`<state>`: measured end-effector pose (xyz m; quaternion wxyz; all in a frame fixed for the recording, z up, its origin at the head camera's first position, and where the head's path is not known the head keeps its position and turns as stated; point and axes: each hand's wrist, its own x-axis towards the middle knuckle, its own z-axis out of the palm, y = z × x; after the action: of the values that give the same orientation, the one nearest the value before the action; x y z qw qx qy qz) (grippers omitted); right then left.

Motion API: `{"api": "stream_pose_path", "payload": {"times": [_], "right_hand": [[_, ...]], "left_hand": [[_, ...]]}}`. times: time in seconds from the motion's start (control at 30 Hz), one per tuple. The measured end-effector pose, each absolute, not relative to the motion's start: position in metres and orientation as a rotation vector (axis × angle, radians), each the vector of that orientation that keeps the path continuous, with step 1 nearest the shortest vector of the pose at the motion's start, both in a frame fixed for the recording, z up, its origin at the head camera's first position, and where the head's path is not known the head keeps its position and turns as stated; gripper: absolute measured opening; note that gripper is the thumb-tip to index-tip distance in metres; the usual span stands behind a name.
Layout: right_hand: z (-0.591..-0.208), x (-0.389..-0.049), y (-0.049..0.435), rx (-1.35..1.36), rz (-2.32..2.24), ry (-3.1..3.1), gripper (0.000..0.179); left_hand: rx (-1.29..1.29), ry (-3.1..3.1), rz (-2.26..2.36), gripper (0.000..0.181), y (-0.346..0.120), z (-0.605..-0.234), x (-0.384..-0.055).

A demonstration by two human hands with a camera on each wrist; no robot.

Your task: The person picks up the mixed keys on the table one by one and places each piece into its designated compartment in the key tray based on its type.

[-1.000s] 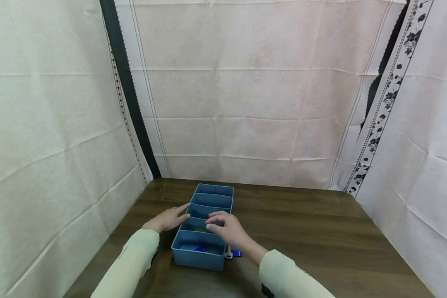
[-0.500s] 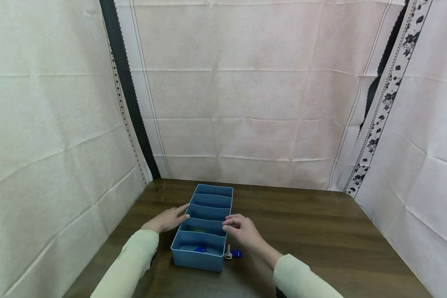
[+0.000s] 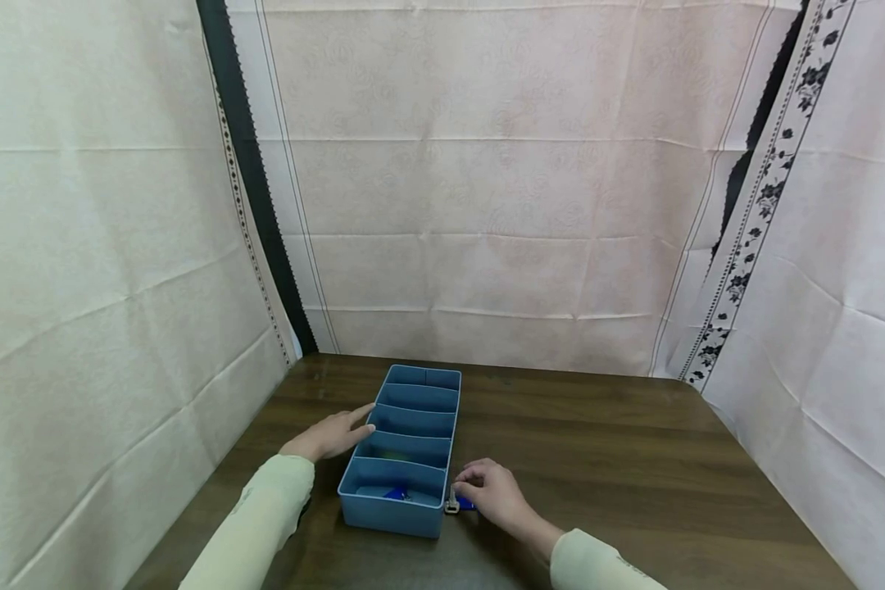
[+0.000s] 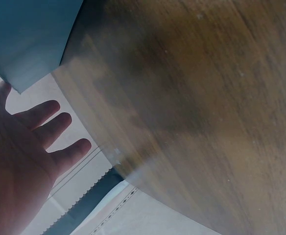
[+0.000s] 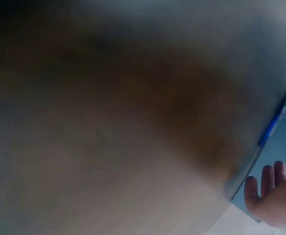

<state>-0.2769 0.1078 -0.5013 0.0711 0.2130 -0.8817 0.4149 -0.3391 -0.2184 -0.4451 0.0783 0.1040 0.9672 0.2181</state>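
Note:
A long blue divided box [image 3: 391, 516] stands on the brown wooden table, its compartments in a row running away from me. My left hand [image 3: 330, 437] touches the box's left rim with fingers spread and holds nothing; in the left wrist view the fingers [image 4: 52, 129] are apart beside its wall. Just right of the near compartment lies a key [image 3: 452, 502] with a blue tag [image 3: 467, 504]. Over them hovers my right hand [image 3: 492, 494], fingers loosely bent. In the right wrist view the blue tag [image 5: 272, 128] lies apart from its fingertips [image 5: 251, 182].
In the nearest compartment rests a small blue item [image 3: 397, 493]. The one behind it holds something greenish [image 3: 392, 456], hard to make out. Cream cloth [image 3: 487, 205] hangs behind the table [image 3: 597, 442] and along both sides.
My right hand has left its place above the box, moving right and then toward me, down to the key with the blue tag. The left hand has stayed at the rim.

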Motion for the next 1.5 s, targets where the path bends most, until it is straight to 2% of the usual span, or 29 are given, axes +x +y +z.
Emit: {"api": "stream_pose_path", "payload": {"times": [0.73,1.5], "right_hand": [[-0.507,-0.266,0.092,0.583,0.855,-2.785,0.007],[-0.484,-0.273,0.11,0.395,1.082,-2.608,0.008]], "left_hand": [[0.317,2.894,0.652,0.062,-0.219,-0.447,-0.341],[0.296,2.89,0.658,0.061,-0.219,-0.446,-0.34]]}}
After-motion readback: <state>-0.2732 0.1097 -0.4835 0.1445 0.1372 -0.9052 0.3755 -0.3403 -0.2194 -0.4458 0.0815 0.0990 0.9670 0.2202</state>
